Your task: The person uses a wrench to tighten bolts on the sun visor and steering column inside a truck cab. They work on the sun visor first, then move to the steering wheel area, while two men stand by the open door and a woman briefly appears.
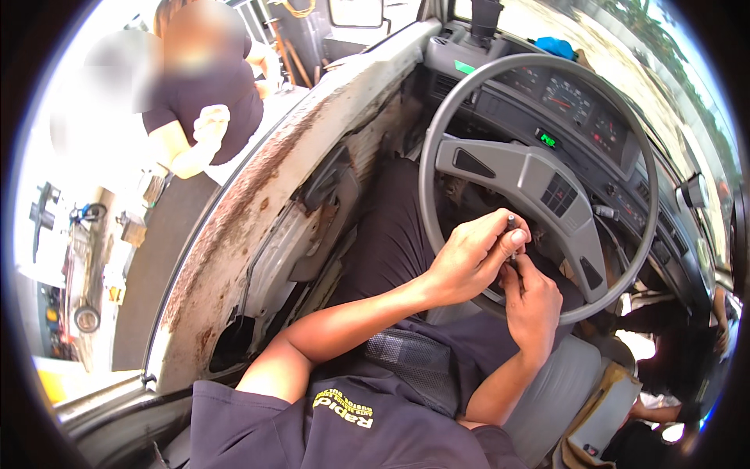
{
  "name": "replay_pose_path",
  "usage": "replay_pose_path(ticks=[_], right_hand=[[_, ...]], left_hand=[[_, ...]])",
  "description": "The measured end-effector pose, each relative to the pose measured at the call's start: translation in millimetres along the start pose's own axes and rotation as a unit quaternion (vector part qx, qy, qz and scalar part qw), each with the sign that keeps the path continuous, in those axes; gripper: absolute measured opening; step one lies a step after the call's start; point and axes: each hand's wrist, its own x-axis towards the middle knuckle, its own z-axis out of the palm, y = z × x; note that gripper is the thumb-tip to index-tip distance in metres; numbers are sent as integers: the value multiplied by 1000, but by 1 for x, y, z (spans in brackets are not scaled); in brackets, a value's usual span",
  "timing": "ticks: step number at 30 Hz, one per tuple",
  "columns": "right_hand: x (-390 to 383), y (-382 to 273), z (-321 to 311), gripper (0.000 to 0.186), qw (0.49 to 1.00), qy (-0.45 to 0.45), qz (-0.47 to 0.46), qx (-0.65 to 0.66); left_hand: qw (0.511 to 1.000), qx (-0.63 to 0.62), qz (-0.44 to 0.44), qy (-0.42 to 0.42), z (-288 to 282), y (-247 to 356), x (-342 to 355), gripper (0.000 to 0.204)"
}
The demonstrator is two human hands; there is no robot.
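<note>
Both hands meet in front of the lower part of the grey steering wheel (428, 176), over my lap. My left hand (473, 254) is closed, pinching the upper end of a small dark thin rod (512, 224) between thumb and fingers. Just below it, my right hand (533, 305) is closed too, its fingertips together at the lower end of that rod. Fingers cover most of the piece, so its exact kind does not show. The hands lie very close together, and neither appears to grip the wheel.
A bare, rust-marked door (234, 227) stands to my left. Beyond it is a person in a dark shirt (223, 86). The dashboard (566, 98) lies past the wheel, with a green-lit display (547, 138). A grey seat (558, 383) is on my right, with another person's arm (656, 412) beyond.
</note>
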Motion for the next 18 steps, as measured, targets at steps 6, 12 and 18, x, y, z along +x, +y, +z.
replay_pose_path(ticks=[6, 12, 18], right_hand=[[1, 6, -3, 25, 998, -42, -16, 43], [1, 7, -7, 30, 996, -66, -30, 51], [0, 5, -10, 30, 993, -76, -55, 76]], left_hand=[[997, -57, -6, 51, 5, -7, -4, 31], [993, -66, -14, 98, 9, -5, -6, 34], [989, -82, -15, 121, 11, -4, -12, 32]])
